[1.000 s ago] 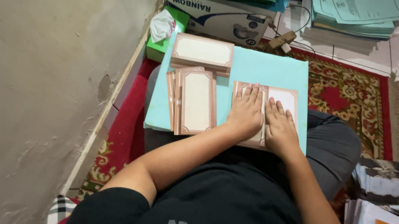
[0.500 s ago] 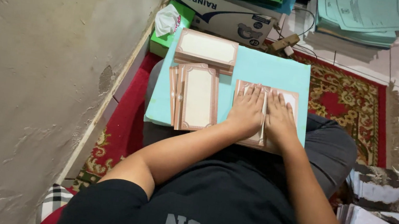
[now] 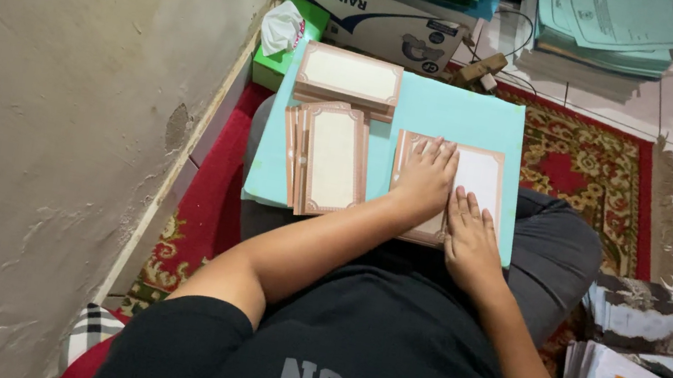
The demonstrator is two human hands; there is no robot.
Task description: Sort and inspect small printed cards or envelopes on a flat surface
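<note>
Near the middle of the frame, both hands lie flat and open, palms down, on a brown-bordered card (image 3: 480,177) resting on a turquoise board (image 3: 454,113) across the person's lap. The left hand (image 3: 425,180) covers its left half; the right hand (image 3: 469,240) presses its lower edge. A card pile (image 3: 330,160) sits just left, another stack (image 3: 349,78) above it.

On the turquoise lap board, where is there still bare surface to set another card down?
On the turquoise board, a bare patch lies right of the far card stack, above the card under both hands. The left side is crowded by the fanned card stack; left hand and right hand cover the near right.
</note>
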